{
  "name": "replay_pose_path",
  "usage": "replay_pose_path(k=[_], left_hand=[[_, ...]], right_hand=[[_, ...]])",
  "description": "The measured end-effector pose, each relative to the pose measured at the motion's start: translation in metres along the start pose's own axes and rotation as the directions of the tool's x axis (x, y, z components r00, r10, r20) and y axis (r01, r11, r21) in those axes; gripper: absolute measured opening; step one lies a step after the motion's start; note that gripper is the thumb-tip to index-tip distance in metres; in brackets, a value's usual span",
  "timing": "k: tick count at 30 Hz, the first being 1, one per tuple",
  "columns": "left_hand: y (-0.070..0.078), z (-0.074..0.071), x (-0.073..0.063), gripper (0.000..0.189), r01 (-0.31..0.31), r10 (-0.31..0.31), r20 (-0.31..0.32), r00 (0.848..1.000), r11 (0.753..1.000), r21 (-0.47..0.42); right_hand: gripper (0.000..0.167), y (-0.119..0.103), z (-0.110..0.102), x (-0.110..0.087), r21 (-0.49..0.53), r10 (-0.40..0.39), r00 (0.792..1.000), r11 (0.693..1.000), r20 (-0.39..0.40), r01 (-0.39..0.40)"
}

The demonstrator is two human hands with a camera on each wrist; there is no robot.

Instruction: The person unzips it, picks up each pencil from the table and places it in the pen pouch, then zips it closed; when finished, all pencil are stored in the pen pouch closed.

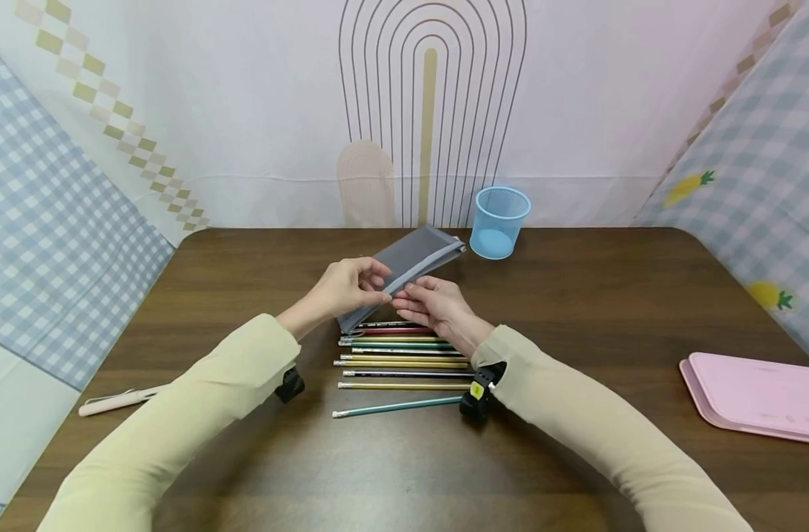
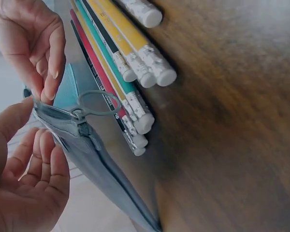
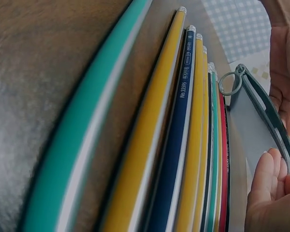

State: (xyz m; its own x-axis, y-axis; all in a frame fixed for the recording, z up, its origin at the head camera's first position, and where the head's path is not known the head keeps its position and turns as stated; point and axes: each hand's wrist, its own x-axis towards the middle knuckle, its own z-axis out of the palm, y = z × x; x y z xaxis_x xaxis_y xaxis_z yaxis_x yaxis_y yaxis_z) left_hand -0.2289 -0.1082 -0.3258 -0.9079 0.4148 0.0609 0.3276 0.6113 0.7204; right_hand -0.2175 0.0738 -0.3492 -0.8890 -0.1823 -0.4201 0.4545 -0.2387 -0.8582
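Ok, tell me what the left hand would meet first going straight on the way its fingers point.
Likely the grey zippered pouch that the left hand touches, then the right hand just beyond; exact depth is unclear.

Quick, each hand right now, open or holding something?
Left hand: holding, pinching the grey pouch at its edge.
Right hand: holding, pinching the same edge.

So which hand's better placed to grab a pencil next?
Right hand, probably: in the head view it partly overlaps the pencils, while the left hand lies clear of them. Both are at the pouch.
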Motion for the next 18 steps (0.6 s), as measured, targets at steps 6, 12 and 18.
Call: replay_pose_path(k=[6, 12, 18], left_hand=[[0.003, -0.002, 0.004, 0.026, -0.003, 0.006, -0.032, 0.999, 0.995, 0.102], [0.001, -0.012, 0.005, 0.028, 0.025, -0.019, -0.069, 0.997, 0.995, 0.093], [-0.005, -0.025, 0.000, 0.036, 0.153, -0.157, -0.026, 0.987, 0.982, -0.107]], right_hand=[[0.008, 0.000, 0.001, 0.001, -0.008, 0.014, 1.000, 1.000, 0.003, -0.013], [0.010, -0.002, 0.002, 0.002, -0.036, 0.032, 0.999, 0.999, 0.006, -0.032], [0.013, -0.004, -0.003, 0.003, -0.114, 0.067, 0.996, 0.992, 0.053, -0.061]])
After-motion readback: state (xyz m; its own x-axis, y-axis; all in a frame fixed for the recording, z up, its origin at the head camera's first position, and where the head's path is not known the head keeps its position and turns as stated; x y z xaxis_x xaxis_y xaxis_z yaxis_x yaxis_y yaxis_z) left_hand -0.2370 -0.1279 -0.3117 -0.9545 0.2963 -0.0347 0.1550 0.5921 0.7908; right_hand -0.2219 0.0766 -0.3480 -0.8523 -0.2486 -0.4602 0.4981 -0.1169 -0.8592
